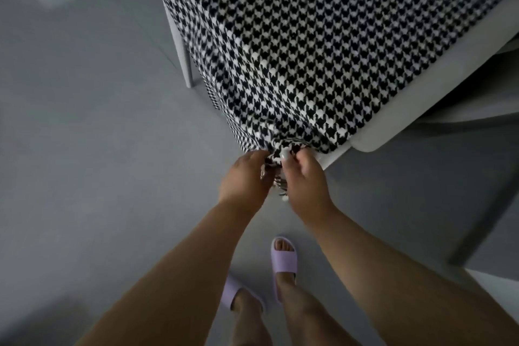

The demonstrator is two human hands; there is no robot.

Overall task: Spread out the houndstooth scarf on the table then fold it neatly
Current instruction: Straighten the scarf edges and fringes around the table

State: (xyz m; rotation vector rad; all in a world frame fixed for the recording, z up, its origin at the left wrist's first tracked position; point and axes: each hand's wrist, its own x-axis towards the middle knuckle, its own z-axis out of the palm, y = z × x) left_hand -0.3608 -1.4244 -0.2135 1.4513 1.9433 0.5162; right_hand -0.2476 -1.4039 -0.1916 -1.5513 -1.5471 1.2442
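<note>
Both hands [276, 177] pinch woven scarf [309, 50] corner (bunched).

black-and-white houndstooth scarf [309, 50] lies spread over the table [421, 93], its six o'clock end bunched, hanging off the corner.

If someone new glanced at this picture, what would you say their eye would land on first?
The bold black-and-white houndstooth scarf dominates, covering the white table at upper right and hanging over its near corner. Just below that corner, the left hand and the right hand pinch the same bunched tip of the scarf. Lower down, lilac slides stand out against the grey floor.
</note>
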